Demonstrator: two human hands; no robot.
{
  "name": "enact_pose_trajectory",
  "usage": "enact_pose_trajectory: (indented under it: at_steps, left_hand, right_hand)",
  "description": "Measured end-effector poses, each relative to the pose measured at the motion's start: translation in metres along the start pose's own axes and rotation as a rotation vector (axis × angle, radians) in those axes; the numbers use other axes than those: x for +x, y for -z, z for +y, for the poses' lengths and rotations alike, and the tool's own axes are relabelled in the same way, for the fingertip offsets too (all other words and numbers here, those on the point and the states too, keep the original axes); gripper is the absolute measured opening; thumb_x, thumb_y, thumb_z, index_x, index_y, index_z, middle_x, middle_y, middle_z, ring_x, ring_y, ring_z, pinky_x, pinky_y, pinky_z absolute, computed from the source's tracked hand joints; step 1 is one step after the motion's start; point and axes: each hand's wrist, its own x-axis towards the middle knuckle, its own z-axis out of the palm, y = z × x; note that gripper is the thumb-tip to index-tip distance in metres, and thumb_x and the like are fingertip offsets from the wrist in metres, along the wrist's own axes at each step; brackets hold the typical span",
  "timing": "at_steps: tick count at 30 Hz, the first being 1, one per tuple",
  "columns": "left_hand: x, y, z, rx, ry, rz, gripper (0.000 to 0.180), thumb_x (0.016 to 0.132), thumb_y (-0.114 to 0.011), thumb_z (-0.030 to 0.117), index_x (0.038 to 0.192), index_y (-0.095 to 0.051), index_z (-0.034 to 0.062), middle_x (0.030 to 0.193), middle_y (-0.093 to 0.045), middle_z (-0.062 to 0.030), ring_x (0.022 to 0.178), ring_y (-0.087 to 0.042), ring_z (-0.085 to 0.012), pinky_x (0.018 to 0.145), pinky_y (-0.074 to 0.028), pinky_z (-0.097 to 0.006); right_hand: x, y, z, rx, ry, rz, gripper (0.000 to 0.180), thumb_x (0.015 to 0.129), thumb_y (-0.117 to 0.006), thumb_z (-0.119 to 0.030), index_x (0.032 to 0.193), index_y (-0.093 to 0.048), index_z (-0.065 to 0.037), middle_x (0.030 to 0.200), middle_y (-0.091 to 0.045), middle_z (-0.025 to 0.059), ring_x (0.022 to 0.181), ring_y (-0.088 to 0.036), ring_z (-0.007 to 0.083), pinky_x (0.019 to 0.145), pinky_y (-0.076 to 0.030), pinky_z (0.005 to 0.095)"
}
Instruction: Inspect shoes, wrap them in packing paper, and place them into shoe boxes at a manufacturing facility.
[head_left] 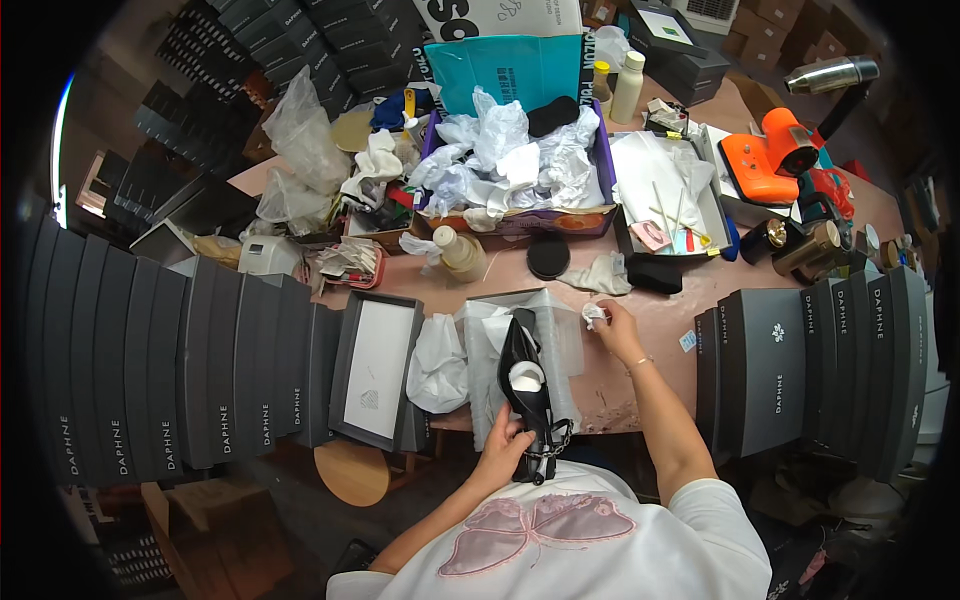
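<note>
A black pointed-toe shoe (519,347) with a chain at its heel end lies over a tissue-lined box (570,385) in front of me. White stuffing shows in its opening. My left hand (498,448) grips the shoe near the heel, thumb against its side. Right of the box, my right hand (615,330) pinches a small crumpled white wad (593,313) just above the tabletop. Left of the box lies a crumpled sheet of white tissue paper (438,368), beside a dark grey box lid (378,365) with a white inside.
Dark grey shoe boxes stand in rows at the left (210,360) and right (765,370). Farther back are a purple-edged carton (540,222) full of crumpled paper, a cream bottle (460,254), a round black pad (548,257), a tray (668,180) with sticks, and an orange device (760,165).
</note>
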Motion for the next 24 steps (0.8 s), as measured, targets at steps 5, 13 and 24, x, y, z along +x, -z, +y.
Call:
enact_pose_trajectory:
  at_steps: [5, 13, 24]
  left_hand:
    - [0.003, -0.008, 0.009, -0.099, -0.009, -0.028, 0.078, 0.090, -0.053, 0.003, 0.148, -0.001, -0.0043, 0.117, -0.057, -0.0184, 0.103, -0.055, -0.0167, 0.089, -0.043, -0.026]
    - [0.007, -0.016, 0.013, 0.051, -0.098, -0.182, 0.079, 0.090, -0.052, 0.002, 0.149, 0.000, -0.0009, 0.126, -0.051, -0.0188, 0.108, -0.053, -0.0168, 0.091, -0.042, -0.026]
    - [0.030, -0.035, 0.049, -0.396, 0.221, -0.220, 0.040, 0.087, -0.049, 0.008, 0.127, -0.045, 0.0033, 0.103, -0.060, -0.0097, 0.087, -0.062, -0.0184, 0.078, -0.052, -0.030]
  right_hand:
    - [-0.091, 0.009, -0.130, 0.763, -0.172, -0.419, 0.026, 0.078, -0.069, -0.005, 0.101, -0.057, 0.001, 0.091, -0.062, 0.0083, 0.076, -0.060, 0.0124, 0.066, -0.050, 0.0280]
    - [-0.096, -0.021, -0.136, 0.069, 0.191, 0.039, 0.052, 0.078, -0.071, -0.006, 0.124, -0.046, -0.004, 0.110, -0.057, 0.0138, 0.099, -0.059, 0.0246, 0.075, -0.050, 0.0341]
    - [-0.091, 0.026, -0.140, 0.551, 0.047, 0.009, 0.064, 0.088, -0.065, -0.015, 0.143, -0.034, -0.005, 0.115, -0.059, 0.0112, 0.098, -0.060, 0.0207, 0.087, -0.048, 0.0319]
